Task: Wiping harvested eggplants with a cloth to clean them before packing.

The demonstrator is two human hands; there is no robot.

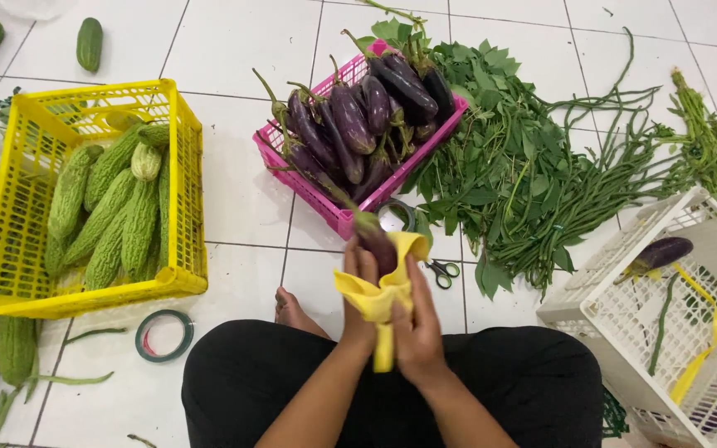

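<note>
Head view, item one: your left hand (pixel 360 286) and right hand (pixel 415 319), both closed around a yellow cloth (pixel 378 299) that wraps the lower part of a single eggplant (pixel 378 241), held above your lap, just in front of the pink basket (pixel 325 199). Risks, as judged: the fruit's smooth skin may slip out of the loose cloth if your grip slackens, and it would fall to the white tile floor (pixel 242 191) and bruise; hard rubbing could scuff the skin or snap the stem; the small scissors (pixel 440 270) lie close by your right wrist and could be knocked. Item condition: the eggplant is dark purple, glossy, long and slim, its upper end tilted away from you, its lower end hidden by cloth. Neighbouring stock: more eggplants heaped in the pink basket; bitter gourds (pixel 105 211) in a yellow crate (pixel 18 290); leafy greens (pixel 491 158); a white crate (pixel 616 311); a tape roll (pixel 163 334).
</note>
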